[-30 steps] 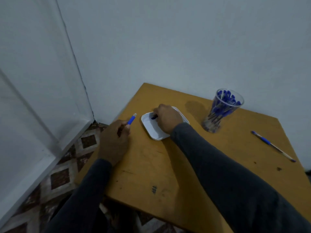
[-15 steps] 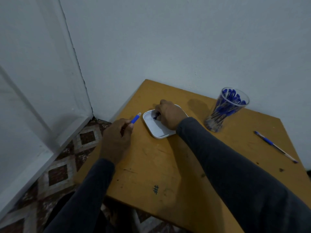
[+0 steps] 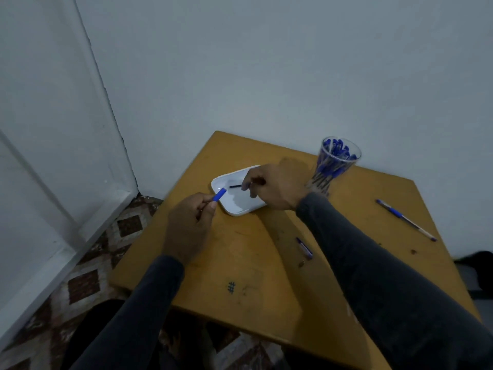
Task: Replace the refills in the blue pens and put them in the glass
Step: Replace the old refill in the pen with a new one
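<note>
Here a thin dark refill (image 3: 235, 186) was pinched at its right end by the thumb and fingertips of the right hand (image 3: 277, 186), above the shallow white rectangular tray (image 3: 241, 210); whether the refill still touched the tray floor could not be told. The refill's long axis was seen lying roughly level, left to right, with its free end pointed toward the left hand (image 3: 186, 227). A blue plastic pen barrel (image 3: 219, 194) was gripped in the left hand's curled fingers, its open end tilted up and right, over the tray's near-left edge. Barrel mouth and refill tip were judged near but apart, and not quite in line. The coming move was judged to turn on that gap: the refill would need to be swung into the barrel's axis and slid leftward. The clear tall glass (image 3: 336, 166), already packed with blue pens, was seen just beside the right wrist on the brown wooden table (image 3: 240, 263). Another blue pen (image 3: 405, 219) was noted well apart, right of the right forearm, and a small blue cap-like piece (image 3: 304, 248) was noted beside that sleeve.
</note>
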### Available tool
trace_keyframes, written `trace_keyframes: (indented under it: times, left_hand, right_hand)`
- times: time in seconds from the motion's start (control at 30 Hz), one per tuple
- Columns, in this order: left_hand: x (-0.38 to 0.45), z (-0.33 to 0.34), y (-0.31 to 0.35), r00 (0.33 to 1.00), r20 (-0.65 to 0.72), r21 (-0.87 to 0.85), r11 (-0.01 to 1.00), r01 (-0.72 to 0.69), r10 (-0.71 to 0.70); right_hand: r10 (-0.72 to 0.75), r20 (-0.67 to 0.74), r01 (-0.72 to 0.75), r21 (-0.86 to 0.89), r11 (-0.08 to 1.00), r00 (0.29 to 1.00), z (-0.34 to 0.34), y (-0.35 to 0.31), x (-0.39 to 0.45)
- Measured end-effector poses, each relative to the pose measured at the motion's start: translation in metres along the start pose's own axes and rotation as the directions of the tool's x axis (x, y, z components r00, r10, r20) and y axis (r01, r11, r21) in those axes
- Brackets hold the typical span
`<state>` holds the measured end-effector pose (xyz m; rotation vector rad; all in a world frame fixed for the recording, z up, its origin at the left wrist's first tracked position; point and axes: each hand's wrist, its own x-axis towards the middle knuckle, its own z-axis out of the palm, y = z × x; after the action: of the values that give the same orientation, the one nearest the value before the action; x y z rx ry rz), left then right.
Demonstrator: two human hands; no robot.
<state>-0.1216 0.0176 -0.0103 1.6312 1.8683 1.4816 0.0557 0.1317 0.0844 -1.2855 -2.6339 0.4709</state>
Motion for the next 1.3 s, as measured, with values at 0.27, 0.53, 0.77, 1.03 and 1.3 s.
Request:
trace_keyframes:
  times: [0.27, 0.53, 0.77, 1.03, 1.3]
  left_hand:
    - [-0.040, 0.034, 0.044, 0.987, 0.121, -0.143, 0.986, -0.086, 0.103]
    - [-0.068, 0.067, 0.078, 0.948, 0.281, -0.166, 0.981, -0.103, 0.147]
    - [-0.078, 0.076, 0.088, 0.936, 0.319, -0.166, 0.981, -0.102, 0.151]
    - [-0.084, 0.079, 0.082, 0.929, 0.334, -0.159, 0.981, -0.110, 0.158]
    - [-0.083, 0.082, 0.078, 0.924, 0.334, -0.170, 0.976, -0.135, 0.186]
  right_hand:
    - [0.191, -0.277, -0.019, 0.523, 0.852, 0.942, 0.007, 0.041, -0.099]
    - [0.493, -0.329, 0.026, 0.851, 0.524, 0.805, 0.021, 0.051, -0.172]
    - [0.547, -0.332, 0.100, 0.907, 0.409, 0.769, 0.024, 0.045, -0.194]
    - [0.574, -0.307, 0.079, 0.918, 0.388, 0.759, 0.028, 0.040, -0.197]
    - [0.579, -0.293, 0.073, 0.925, 0.372, 0.761, 0.034, 0.039, -0.196]
